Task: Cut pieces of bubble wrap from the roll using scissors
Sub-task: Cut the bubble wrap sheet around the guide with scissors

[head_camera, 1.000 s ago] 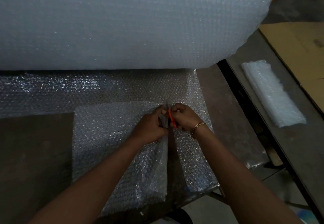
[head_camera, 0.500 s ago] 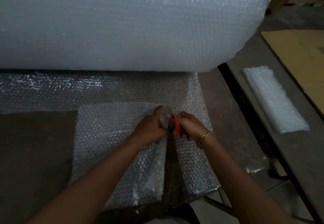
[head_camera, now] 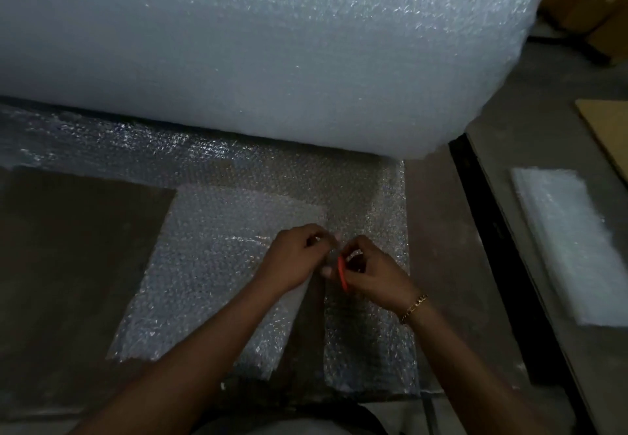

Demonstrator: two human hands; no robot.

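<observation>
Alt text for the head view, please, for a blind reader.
The right hand holds orange scissors at a cut in a bubble wrap sheet, while the left hand grips the cut edge. The big roll lies behind; a white stack of wrap lies to the right.

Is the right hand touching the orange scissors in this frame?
Touching. The head view shows the right hand with its fingers curled round the orange scissors, while the left hand pinches the bubble wrap sheet beside them.

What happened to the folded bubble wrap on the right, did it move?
No. The folded bubble wrap lies the same way beside the dark gap as before; only the camera view shifted.
</observation>
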